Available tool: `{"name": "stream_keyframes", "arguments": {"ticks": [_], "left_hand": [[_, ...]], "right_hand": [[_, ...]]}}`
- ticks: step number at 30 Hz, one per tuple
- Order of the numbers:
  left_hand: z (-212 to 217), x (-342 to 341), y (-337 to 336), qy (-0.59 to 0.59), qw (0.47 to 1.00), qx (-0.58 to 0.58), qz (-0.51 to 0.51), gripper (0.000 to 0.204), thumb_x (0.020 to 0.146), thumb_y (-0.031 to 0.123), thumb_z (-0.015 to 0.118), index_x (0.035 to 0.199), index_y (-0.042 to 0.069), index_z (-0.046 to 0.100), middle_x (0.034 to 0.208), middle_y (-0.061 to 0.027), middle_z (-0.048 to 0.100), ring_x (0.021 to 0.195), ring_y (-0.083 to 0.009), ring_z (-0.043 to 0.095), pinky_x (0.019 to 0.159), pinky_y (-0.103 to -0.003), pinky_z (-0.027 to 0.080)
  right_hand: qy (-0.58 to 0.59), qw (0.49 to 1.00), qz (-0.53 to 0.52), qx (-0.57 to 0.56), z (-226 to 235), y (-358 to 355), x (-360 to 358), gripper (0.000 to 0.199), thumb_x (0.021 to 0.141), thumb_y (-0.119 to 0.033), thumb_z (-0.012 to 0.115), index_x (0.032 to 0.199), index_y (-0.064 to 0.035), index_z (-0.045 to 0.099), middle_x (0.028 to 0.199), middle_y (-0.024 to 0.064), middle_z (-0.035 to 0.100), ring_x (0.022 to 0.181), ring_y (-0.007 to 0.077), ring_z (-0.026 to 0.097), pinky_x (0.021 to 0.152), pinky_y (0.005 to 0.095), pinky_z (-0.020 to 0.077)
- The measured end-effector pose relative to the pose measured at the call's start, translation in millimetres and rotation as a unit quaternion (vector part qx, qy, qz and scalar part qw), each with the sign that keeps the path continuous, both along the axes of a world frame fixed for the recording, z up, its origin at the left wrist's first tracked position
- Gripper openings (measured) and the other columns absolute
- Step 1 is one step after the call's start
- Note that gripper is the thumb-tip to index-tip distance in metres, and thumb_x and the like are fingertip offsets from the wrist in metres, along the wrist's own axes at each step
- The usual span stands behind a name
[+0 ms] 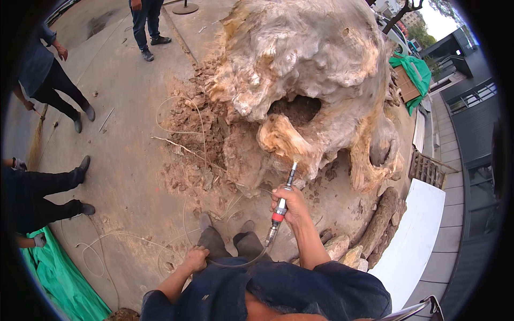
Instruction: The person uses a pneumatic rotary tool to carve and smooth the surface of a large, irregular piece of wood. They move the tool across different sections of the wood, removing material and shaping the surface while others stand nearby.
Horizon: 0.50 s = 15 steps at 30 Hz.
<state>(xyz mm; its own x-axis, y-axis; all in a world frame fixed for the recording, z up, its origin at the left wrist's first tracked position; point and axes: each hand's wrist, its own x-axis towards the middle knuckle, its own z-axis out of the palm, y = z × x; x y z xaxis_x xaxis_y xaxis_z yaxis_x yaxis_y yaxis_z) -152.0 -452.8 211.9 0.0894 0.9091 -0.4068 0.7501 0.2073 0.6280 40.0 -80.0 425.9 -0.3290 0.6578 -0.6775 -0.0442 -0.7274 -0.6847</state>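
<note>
Stump (305, 59), large and pale, stands on the floor (136, 160) in front of the person, with a dark hollow (296, 108) in its side. The right hand (289, 203) is closed around the body of a slim metal tool (278, 216) with a red ring, the fingers wrapped firmly on it. The tool points up and away from the person, and its light tip (295, 159) is at the lower front part of the stump; whether it touches the wood, I cannot tell. From the lower end of the tool a thin hose (247, 264) bends to the left, towards the left hand (196, 258). This left hand is beside the left leg, with its fingers curled; I cannot tell if it has hold of something.

Brown debris (187, 120) lies in a heap along the left side of the stump, and a thin pale stick (179, 145) lies across it. To the right are logs (379, 219) and, just beside them, a white board (415, 224). Behind the board is a wooden pallet (426, 169). On the left, three other people stand well apart from the stump; one of them holds a broom (37, 136). A green sheet (61, 273) lies in the lower left corner.
</note>
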Motion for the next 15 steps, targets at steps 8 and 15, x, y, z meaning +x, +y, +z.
{"name": "stream_keyframes", "arguments": {"ticks": [8,15], "left_hand": [[45.4,-33.4,35.2,-0.098,0.993,-0.03,0.053,0.024,0.083,0.009,0.059,0.103,0.005,0.07,0.101,-0.0229,0.071,0.1,-0.0439,0.069,0.088,-0.053,0.055],[74.5,-42.7,95.9,-0.041,0.999,-0.024,-0.002,0.027,0.087,0.017,0.058,0.106,0.003,0.071,0.091,-0.0296,0.073,0.089,-0.0504,0.07,0.082,-0.057,0.056]], "right_hand": [[-0.018,0.999,-0.019,-0.026,9.4,-4.9,-7.5,0.014,0.086,-0.006,0.076,0.086,-0.0049,0.062,0.072,0.0079,0.062,0.057,0.0212,0.064,0.054,0.0423,0.0551],[-0.01,0.997,-0.065,-0.031,13.2,-6.6,6.6,0.012,0.087,-0.009,0.077,0.085,-0.0027,0.066,0.07,0.0086,0.062,0.054,0.0209,0.062,0.052,0.0403,0.0543]]}}
